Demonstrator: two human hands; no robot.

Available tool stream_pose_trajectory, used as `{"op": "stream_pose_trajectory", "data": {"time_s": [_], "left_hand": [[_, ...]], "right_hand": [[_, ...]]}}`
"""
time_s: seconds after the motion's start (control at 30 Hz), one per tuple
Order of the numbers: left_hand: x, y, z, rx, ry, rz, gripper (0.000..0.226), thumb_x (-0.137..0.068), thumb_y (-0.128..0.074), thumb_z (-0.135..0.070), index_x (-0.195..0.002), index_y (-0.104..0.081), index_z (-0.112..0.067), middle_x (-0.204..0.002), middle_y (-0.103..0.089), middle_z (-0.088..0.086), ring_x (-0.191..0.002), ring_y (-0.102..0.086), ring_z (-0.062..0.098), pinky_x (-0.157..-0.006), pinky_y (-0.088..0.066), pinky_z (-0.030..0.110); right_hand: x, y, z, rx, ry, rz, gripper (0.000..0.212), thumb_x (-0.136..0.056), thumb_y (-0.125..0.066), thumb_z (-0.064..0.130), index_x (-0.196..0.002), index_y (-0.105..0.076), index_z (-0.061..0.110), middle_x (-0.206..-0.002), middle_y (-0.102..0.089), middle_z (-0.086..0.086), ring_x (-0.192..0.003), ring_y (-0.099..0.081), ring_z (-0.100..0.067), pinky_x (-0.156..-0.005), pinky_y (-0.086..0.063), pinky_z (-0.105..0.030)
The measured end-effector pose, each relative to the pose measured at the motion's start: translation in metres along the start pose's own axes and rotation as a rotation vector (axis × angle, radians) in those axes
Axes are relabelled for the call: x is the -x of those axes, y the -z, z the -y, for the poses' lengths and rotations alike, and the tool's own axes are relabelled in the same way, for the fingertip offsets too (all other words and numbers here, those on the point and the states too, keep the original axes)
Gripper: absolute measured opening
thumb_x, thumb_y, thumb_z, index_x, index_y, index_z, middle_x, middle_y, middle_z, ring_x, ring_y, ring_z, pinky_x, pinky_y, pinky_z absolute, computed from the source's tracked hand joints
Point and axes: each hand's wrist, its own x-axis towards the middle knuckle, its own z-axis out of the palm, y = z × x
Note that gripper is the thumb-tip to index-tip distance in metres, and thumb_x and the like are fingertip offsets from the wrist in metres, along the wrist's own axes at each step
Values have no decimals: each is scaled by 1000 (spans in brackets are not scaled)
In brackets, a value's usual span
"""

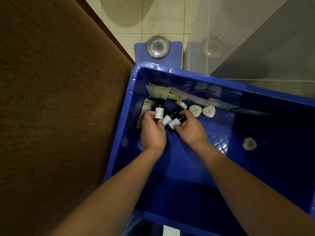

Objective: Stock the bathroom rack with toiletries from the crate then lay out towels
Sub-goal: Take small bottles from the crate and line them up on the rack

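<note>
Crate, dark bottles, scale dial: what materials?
Crate: blue moulded plastic, glossy; highlights on rim, gridded floor. Bottles: dark plastic or glass, cannot tell which; matte white labels, probably paper. Scale dial: polished metal-looking ring, bright reflections, under a clear cover.

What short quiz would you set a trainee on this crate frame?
1. True or false: the left hand holds a dark labelled bottle.
2. What lies on the floor beyond the blue crate? A) a bathroom scale B) a bucket C) a stool
3. Which hand is nearer the two heart-shaped soaps lying side by side?
Key: 1 true; 2 A; 3 the right hand.
</note>
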Motion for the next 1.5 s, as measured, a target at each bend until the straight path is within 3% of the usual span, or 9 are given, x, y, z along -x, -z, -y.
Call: {"op": "stream_pose_trajectory", "data": {"time_s": [0.23,0.4,0.7,0.87,1.0,1.2,1.3,1.4,1.5], "left_hand": [[-5,-2,-4,-62,-32,7,30,-92,-59,-22,-119,-44,-19,-118,-57,0,-88,-63,19,-62,-48,31],[-6,-4,0,-111,-32,71,49,-91,-60,-18,-135,-40,-17,-134,-46,5,-105,-60,23,-76,-52,36],[8,-5,10,-166,-65,112,34,-94,-56,-18,-126,-45,-12,-131,-38,10,-92,-60,31,-74,-48,34],[13,-10,11,-79,-71,150,35,-97,-51,-17,-130,-42,-7,-135,-35,11,-102,-56,29,-80,-41,26],[24,-13,9,-45,-28,186,39,-99,-44,-21,-135,-33,-8,-139,-42,9,-111,-53,29,-84,-43,35],[59,-11,-5,168,52,250,23,-98,-43,-16,-119,-34,-12,-104,-57,3,-90,-58,29,-85,-51,46],[88,-9,-18,266,65,282,13,-99,-41,-15,-108,-32,-17,-86,-48,-6,-77,-55,21,-70,-50,38],[123,-6,-35,347,60,319,13,-99,-41,-13,-107,-32,-16,-90,-48,-3,-73,-52,15,-58,-43,22],[159,2,-53,378,37,363,11,-98,-42,-12,-107,-35,-13,-94,-49,3,-70,-52,12,-55,-44,18]], "right_hand": [[5,-6,2,57,-55,-36,41,-87,-63,38,-123,-45,27,-116,-54,-7,-92,-58,-26,-62,-40,-31],[8,-12,-1,6,-130,-78,38,-86,-64,39,-117,-45,27,-113,-53,-6,-90,-54,-24,-59,-36,-30],[20,-12,-11,-29,-180,-143,31,-82,-63,22,-107,-45,26,-107,-44,-4,-73,-51,-23,-48,-32,-25],[27,-12,-23,-92,-156,-127,29,-83,-62,19,-107,-46,25,-110,-40,-4,-64,-50,-15,-50,-38,-25],[36,-8,-35,-229,-122,-67,44,-85,-60,15,-125,-48,27,-119,-43,-5,-79,-52,-15,-59,-40,-22],[67,19,-41,-439,-123,-75,52,-88,-65,18,-136,-44,19,-112,-54,1,-94,-54,-15,-68,-44,-17],[92,41,-42,-502,-103,-94,52,-87,-68,22,-134,-46,16,-102,-52,7,-93,-54,-13,-79,-44,-24],[123,69,-44,-572,-116,-90,50,-89,-67,27,-132,-45,17,-104,-54,3,-92,-56,-16,-79,-50,-33],[159,101,-45,-595,-118,-24,49,-94,-59,33,-136,-39,20,-107,-54,-4,-80,-56,-17,-65,-51,-31]]}}
